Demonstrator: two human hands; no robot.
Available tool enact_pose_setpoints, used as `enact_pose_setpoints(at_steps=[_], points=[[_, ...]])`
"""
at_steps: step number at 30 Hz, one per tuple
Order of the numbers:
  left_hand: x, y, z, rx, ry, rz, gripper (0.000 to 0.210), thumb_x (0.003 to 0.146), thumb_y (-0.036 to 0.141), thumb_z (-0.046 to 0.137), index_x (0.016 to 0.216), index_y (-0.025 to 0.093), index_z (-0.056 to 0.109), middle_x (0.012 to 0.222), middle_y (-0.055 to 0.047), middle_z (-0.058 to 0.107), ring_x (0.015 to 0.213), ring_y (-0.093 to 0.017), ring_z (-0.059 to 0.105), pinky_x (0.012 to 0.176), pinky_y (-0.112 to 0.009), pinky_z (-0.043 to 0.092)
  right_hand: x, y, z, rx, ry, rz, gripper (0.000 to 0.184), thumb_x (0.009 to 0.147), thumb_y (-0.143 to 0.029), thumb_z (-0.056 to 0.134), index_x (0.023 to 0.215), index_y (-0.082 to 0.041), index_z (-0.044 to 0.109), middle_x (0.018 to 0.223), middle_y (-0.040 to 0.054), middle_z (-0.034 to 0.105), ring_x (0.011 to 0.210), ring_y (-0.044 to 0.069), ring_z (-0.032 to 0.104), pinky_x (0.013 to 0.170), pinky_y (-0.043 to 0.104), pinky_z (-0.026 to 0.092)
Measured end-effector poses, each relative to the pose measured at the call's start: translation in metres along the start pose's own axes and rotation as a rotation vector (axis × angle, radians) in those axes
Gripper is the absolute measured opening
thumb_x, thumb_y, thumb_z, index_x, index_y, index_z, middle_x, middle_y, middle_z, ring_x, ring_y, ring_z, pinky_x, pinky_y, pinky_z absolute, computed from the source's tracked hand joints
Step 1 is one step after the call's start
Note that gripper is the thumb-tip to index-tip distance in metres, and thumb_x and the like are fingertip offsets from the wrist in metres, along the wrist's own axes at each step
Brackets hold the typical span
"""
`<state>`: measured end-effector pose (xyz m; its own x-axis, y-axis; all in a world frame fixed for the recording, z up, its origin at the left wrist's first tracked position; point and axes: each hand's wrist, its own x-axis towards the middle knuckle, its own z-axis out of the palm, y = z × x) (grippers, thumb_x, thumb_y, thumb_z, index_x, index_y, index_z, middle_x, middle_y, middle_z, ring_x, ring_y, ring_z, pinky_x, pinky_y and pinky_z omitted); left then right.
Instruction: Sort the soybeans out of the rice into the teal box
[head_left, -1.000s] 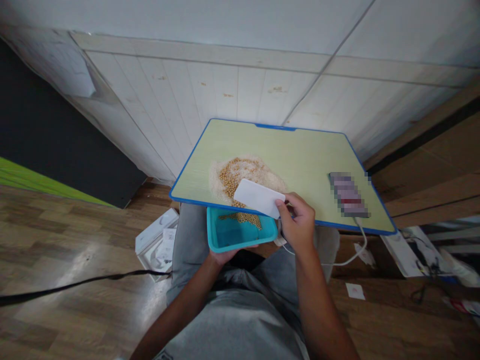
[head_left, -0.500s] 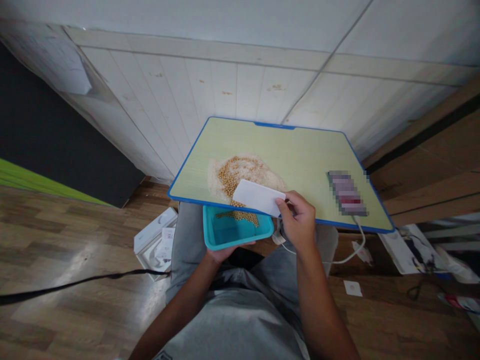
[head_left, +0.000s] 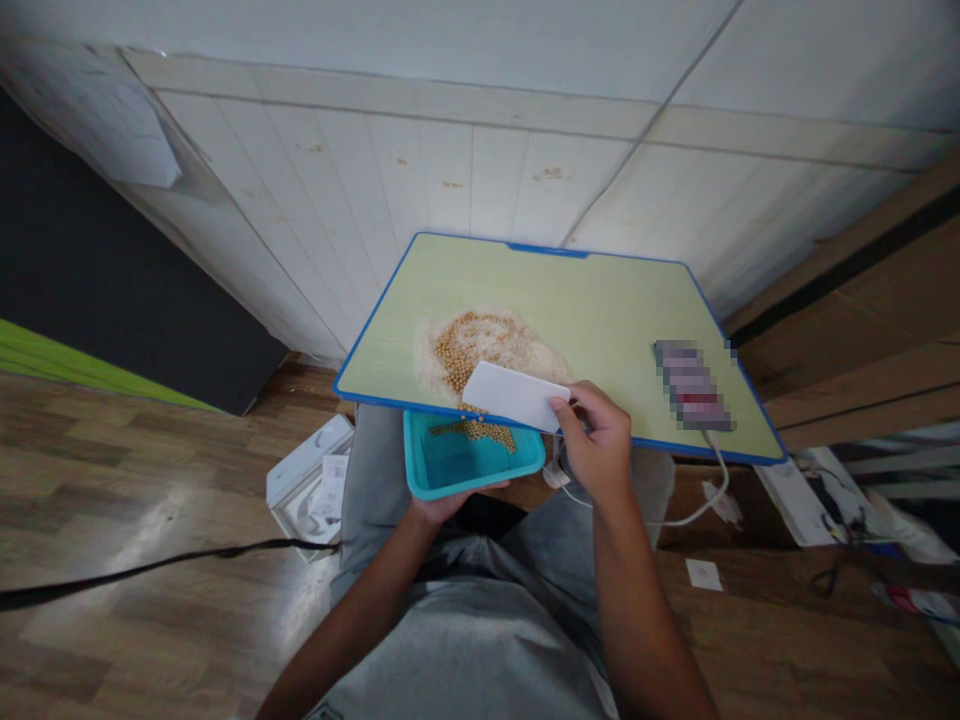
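My right hand (head_left: 598, 432) pinches the right end of a flat white card (head_left: 517, 393), which is tilted at the near edge of the green table top (head_left: 600, 310). Left of and behind the card lies a pile of tan soybeans (head_left: 453, 358) mixed with pale rice-like grains (head_left: 536, 352). Below the table edge, my left hand (head_left: 442, 506) supports a turquoise plastic tub (head_left: 474, 478) from underneath; most of its fingers are hidden. Some soybeans rest in the tub, and a few are at the table edge above it.
A phone (head_left: 691, 386), blurred by pixels, lies on the table's right side with a white cable (head_left: 726, 480) hanging from it. An opened white box (head_left: 311, 480) stands on the floor at left. Behind the table is a white panelled wall (head_left: 435, 160).
A few more soybeans show at the table edge above the tub. The card has shifted very slightly left; both hands keep their hold.
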<state>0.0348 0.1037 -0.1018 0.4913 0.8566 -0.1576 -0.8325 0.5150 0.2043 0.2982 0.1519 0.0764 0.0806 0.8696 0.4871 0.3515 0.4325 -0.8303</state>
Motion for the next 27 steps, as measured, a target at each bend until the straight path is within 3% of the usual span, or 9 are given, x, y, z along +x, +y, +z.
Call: enact_pose_setpoints(at_steps=[8,11,17,21,27], points=[[0.001,0.001,0.001,-0.001,0.040,0.003,0.097,0.118,0.097,0.032,0.177,0.037,0.080,0.210,-0.011,0.052,0.204,-0.054,0.012,0.151,-0.101,-0.001,-0.001,-0.002,-0.001,-0.003,0.003,-0.046,0.041,0.120,-0.061,0.081,0.097,-0.028,0.088,0.085,0.0041,0.076,0.077,0.025,0.070,0.069,0.036,0.060],[-0.001,0.001,0.004,0.007,0.062,0.011,0.092,0.120,0.093,0.035,0.174,0.036,0.083,0.207,-0.010,0.057,0.202,-0.057,0.018,0.151,-0.103,0.010,-0.002,-0.005,-0.002,-0.007,0.023,-0.045,0.040,0.120,-0.060,0.080,0.098,-0.028,0.087,0.085,0.0037,0.076,0.077,0.025,0.070,0.069,0.036,0.060],[0.000,-0.001,0.024,0.061,0.200,0.043,0.082,0.119,0.092,0.045,0.150,0.037,0.097,0.189,-0.008,0.077,0.190,-0.062,0.048,0.149,-0.099,0.034,-0.005,-0.009,-0.008,-0.023,-0.027,-0.064,0.038,0.121,-0.054,0.081,0.094,-0.027,0.085,0.083,0.0028,0.075,0.074,0.023,0.068,0.068,0.035,0.057],[-0.001,-0.001,0.037,0.067,0.272,0.047,0.080,0.118,0.091,0.048,0.148,0.035,0.098,0.183,-0.009,0.082,0.189,-0.063,0.050,0.147,-0.101,0.039,-0.007,-0.009,-0.011,-0.036,-0.006,-0.054,0.034,0.119,-0.049,0.082,0.094,-0.027,0.084,0.083,0.0018,0.075,0.074,0.023,0.069,0.067,0.034,0.056],[-0.001,-0.005,0.054,0.066,0.492,0.083,0.069,0.120,0.083,0.053,0.151,0.036,0.092,0.174,-0.012,0.087,0.179,-0.060,0.065,0.131,-0.098,0.062,-0.006,-0.005,-0.018,-0.068,0.043,-0.013,0.034,0.116,-0.050,0.084,0.091,-0.026,0.084,0.080,0.0012,0.074,0.074,0.022,0.068,0.067,0.032,0.056]])
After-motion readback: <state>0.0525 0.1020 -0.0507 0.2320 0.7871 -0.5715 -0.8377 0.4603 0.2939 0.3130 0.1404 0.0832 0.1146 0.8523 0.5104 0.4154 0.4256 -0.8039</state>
